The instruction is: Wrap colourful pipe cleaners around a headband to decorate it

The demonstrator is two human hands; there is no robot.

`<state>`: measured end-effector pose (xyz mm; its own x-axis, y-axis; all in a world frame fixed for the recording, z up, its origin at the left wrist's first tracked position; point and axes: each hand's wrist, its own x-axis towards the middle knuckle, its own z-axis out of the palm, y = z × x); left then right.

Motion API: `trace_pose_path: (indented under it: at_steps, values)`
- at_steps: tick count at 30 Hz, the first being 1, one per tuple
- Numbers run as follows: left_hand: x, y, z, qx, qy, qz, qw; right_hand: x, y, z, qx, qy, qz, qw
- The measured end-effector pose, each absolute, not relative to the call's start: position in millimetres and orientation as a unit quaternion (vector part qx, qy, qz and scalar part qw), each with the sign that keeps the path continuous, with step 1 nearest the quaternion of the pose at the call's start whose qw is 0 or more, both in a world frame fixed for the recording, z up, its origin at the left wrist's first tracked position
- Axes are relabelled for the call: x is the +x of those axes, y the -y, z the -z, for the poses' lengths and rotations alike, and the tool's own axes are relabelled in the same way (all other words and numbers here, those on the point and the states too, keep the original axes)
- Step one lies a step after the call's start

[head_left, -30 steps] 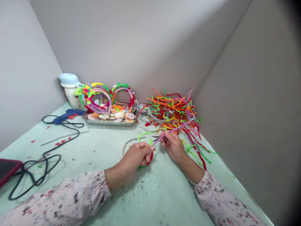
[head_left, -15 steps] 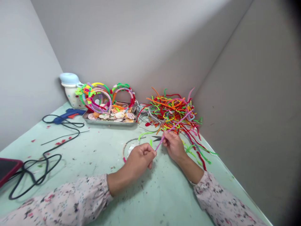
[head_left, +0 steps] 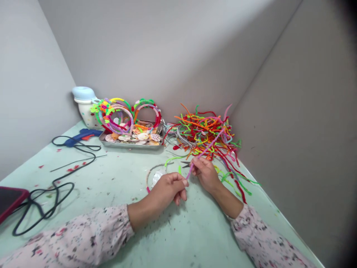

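A purple pipe cleaner (head_left: 209, 146) runs slantwise between my hands, its far end rising to the upper right. My left hand (head_left: 171, 187) pinches its lower end between thumb and forefinger. Farther up, the fingers of my right hand (head_left: 205, 171) are closed around it. Beyond my left hand lies a partly wrapped headband (head_left: 147, 178), mostly hidden by that hand, with a shiny pale scrap (head_left: 158, 177) inside its curve. Dark scissor blades (head_left: 185, 164) show just behind my right hand, their handles hidden. A short lime-green piece (head_left: 180, 170) lies near my left fingertips.
At the back right is a tangled heap of pipe cleaners (head_left: 203, 126). A metal tray (head_left: 134, 146) of shells holds several colourful headbands (head_left: 119, 119). To its left are a lidded white cup (head_left: 86, 111), a blue glue gun (head_left: 80, 137), a black cable (head_left: 57, 182) and a red-edged device (head_left: 12, 201).
My right hand has slid slightly down the purple pipe cleaner, nearer my left. The left hand's lower fingers have loosened a little. The whole view has shifted very slightly.
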<state>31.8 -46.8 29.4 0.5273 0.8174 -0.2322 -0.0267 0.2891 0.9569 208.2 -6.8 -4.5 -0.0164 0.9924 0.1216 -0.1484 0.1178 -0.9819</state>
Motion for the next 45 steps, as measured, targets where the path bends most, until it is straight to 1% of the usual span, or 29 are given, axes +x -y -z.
trace_pose_path:
  at_steps: [4, 7, 9, 12, 15, 17, 20, 24, 28, 34, 39, 45]
  values:
    - [33, 48, -32, 0.521, -0.389, -0.31, 0.694, 207, 7, 3, -0.417, 0.509, -0.524, 0.542]
    - [31, 47, -34, 0.517, -0.386, -0.361, 0.674, 205, 4, 3, -0.415, 0.516, -0.545, 0.514]
    - [30, 44, -36, 0.512, -0.392, -0.397, 0.653, 204, 2, 3, -0.435, 0.531, -0.531, 0.497]
    - [28, 41, -38, 0.508, -0.408, -0.438, 0.62, 207, -3, 1, -0.485, 0.581, -0.433, 0.489]
    - [28, 41, -37, 0.515, -0.406, -0.451, 0.606, 212, -5, -3, -0.514, 0.617, -0.314, 0.506]
    - [28, 41, -35, 0.519, -0.399, -0.446, 0.61, 215, -4, -4, -0.515, 0.611, -0.284, 0.53]
    - [29, 41, -32, 0.525, -0.393, -0.427, 0.623, 212, 3, -5, -0.483, 0.619, -0.295, 0.545]
    - [31, 42, -27, 0.557, -0.382, -0.381, 0.631, 197, 17, -8, -0.431, 0.671, -0.331, 0.504]
    - [30, 43, -22, 0.599, -0.364, -0.349, 0.622, 187, 26, -13, -0.444, 0.654, -0.343, 0.507]
    - [30, 45, -22, 0.593, -0.379, -0.322, 0.633, 188, 26, -15, -0.45, 0.634, -0.349, 0.523]
    - [30, 45, -19, 0.61, -0.376, -0.329, 0.615, 189, 26, -15, -0.454, 0.624, -0.345, 0.535]
    - [28, 46, -23, 0.64, -0.395, -0.363, 0.55, 191, 25, -15, -0.471, 0.613, -0.323, 0.546]
